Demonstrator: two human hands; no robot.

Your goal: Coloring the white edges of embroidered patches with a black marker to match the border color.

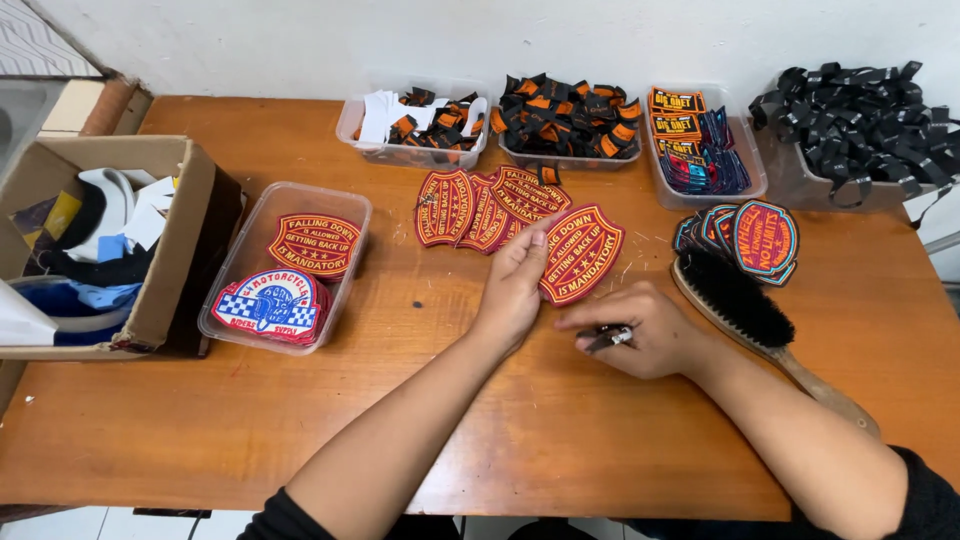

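- The left hand (512,285) has its grip pinched on the left edge of a red shield-shaped embroidered patch (582,252); the fingers lie on top of the patch and it rests flat on the wooden counter (300,400).
- The right hand (650,330) is just right of and below this patch, with its grip pressed together around a small dark tool with a metal tip (608,339). What kind of tool it is cannot be told.
- Just beyond the left hand lies a fanned row of same red patches (480,208), touching each other.
- To the right of the right hand, very near, lies a wooden brush with black bristles (745,305), and behind the brush a pile of round dark patches (745,238).
- Well to the left of the left hand stands a clear plastic tray (345,290) with more patches inside it.
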